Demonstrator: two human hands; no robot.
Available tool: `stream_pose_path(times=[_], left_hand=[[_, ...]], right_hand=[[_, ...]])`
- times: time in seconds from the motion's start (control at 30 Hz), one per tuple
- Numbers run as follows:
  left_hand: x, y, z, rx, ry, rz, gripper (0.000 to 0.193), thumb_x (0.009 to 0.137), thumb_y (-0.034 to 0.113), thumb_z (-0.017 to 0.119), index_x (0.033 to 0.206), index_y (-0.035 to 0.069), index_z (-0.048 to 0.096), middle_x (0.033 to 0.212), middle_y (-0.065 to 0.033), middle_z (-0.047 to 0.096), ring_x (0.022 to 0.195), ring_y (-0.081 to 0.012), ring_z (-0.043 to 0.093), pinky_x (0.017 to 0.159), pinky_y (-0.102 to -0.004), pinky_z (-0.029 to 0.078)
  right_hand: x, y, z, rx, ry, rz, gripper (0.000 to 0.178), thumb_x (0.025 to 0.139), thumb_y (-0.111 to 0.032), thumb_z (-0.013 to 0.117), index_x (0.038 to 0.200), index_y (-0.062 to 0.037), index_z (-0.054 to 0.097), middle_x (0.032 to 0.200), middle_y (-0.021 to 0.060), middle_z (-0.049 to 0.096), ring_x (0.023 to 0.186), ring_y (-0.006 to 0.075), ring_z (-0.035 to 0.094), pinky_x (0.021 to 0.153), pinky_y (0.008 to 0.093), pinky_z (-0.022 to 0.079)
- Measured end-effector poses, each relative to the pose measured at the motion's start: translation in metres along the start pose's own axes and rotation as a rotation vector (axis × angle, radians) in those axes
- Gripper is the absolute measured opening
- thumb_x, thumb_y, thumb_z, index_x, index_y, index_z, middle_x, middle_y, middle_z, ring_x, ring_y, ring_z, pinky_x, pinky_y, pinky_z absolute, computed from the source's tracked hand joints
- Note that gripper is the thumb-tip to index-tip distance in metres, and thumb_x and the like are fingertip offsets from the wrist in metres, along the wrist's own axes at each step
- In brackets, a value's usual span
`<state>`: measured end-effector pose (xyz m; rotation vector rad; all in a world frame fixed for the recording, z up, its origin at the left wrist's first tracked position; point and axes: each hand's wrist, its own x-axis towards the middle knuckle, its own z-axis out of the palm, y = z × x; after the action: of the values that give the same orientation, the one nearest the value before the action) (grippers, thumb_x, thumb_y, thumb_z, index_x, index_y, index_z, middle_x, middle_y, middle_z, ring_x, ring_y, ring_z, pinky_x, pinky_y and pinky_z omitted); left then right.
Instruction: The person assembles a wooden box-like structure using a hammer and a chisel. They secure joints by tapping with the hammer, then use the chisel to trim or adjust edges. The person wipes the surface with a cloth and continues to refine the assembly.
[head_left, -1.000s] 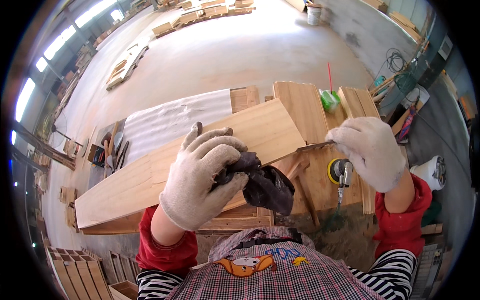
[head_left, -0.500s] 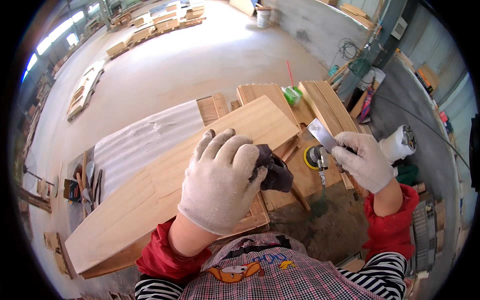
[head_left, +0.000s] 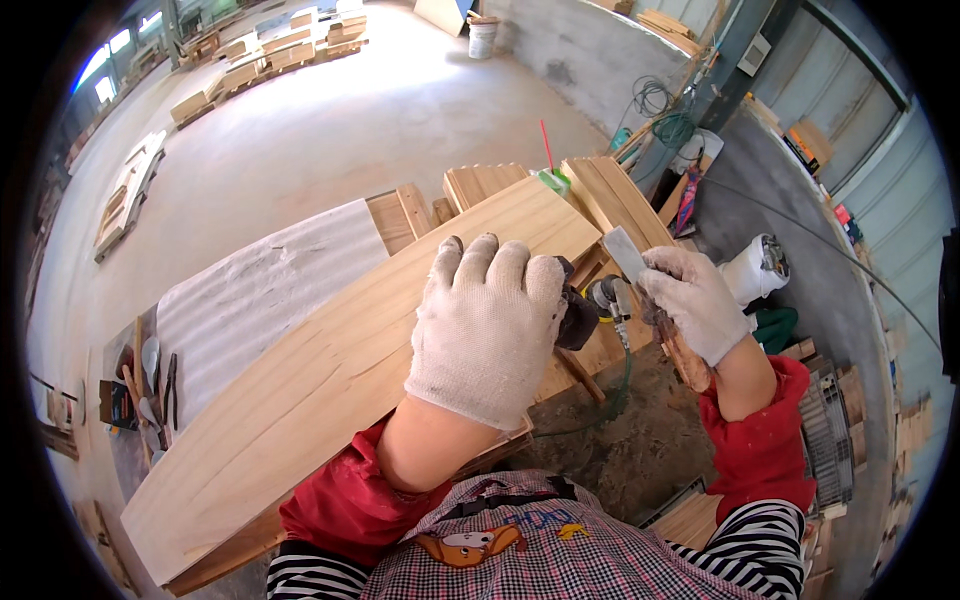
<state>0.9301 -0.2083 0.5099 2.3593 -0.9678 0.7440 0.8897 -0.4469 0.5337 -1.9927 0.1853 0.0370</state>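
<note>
My left hand (head_left: 488, 335), in a white knit glove, is over the right half of a long, pale wooden board (head_left: 310, 365). It grips a dark, lumpy bundle (head_left: 578, 322) at its thumb side; the material is hard to make out, and the thumb is mostly hidden. A putty knife (head_left: 624, 254) is in my gloved right hand (head_left: 695, 300), its flat metal blade pointing up and left near the board's right end. Below the fingers, the knife's worn wooden handle sticks out toward me.
An air sander (head_left: 607, 294) with a green hose lies right of the board. White foam sheeting (head_left: 275, 275) covers a surface at left, beside hand tools (head_left: 150, 385). Stacked planks (head_left: 615, 200) stand beyond the board's end. A white bucket (head_left: 752, 270) is at right.
My left hand has moved right along the board with the dark bundle. My right hand has turned, bringing the knife's handle into sight. The whole view has shifted to the right.
</note>
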Motion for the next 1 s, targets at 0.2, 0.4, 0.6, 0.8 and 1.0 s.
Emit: stream_pose_path(times=[0.2,0.4,0.6,0.8,1.0], left_hand=[[0.000,-0.001,0.001,0.023,-0.008,-0.003,0.024,0.080,0.019,0.070,0.095,0.004,0.058,0.103,-0.0131,0.064,0.107,-0.0343,0.060,0.097,-0.0483,0.045],[-0.001,-0.001,0.002,0.030,0.005,0.010,0.022,0.081,0.020,0.068,0.095,0.006,0.059,0.100,-0.0125,0.063,0.104,-0.0334,0.061,0.098,-0.0494,0.044],[-0.001,-0.001,0.005,0.019,0.042,0.020,0.016,0.083,0.019,0.063,0.094,0.007,0.059,0.091,-0.0113,0.061,0.101,-0.0322,0.061,0.099,-0.0511,0.043],[-0.002,-0.001,0.005,0.031,0.033,0.009,0.017,0.084,0.019,0.062,0.096,0.007,0.058,0.093,-0.0118,0.061,0.102,-0.0325,0.060,0.100,-0.0518,0.043],[-0.001,0.002,0.001,0.031,-0.022,-0.005,0.026,0.083,0.021,0.069,0.098,0.004,0.058,0.106,-0.0146,0.063,0.110,-0.0354,0.060,0.101,-0.0495,0.043]], right_hand=[[-0.011,-0.003,0.016,0.047,-0.009,0.028,0.020,0.093,-0.012,0.058,0.104,0.0036,0.064,0.083,0.0008,0.061,0.074,0.0071,0.054,0.068,0.0244,0.045],[-0.001,0.004,-0.001,0.071,0.078,-0.053,0.022,0.094,-0.011,0.057,0.106,0.0059,0.064,0.085,0.0012,0.062,0.076,0.0069,0.055,0.069,0.0231,0.046],[0.001,0.007,0.003,0.100,0.028,0.006,0.020,0.093,-0.010,0.056,0.103,0.0060,0.063,0.086,0.0012,0.062,0.077,0.0075,0.055,0.070,0.0238,0.046],[-0.007,0.007,0.021,0.019,0.062,-0.051,0.019,0.094,-0.011,0.054,0.103,0.0042,0.063,0.083,0.0018,0.061,0.075,0.0083,0.055,0.068,0.0252,0.046],[-0.010,0.011,0.019,-0.010,0.133,-0.085,0.019,0.094,-0.009,0.053,0.105,0.0037,0.062,0.081,0.0009,0.058,0.073,0.0074,0.054,0.064,0.0254,0.045]])
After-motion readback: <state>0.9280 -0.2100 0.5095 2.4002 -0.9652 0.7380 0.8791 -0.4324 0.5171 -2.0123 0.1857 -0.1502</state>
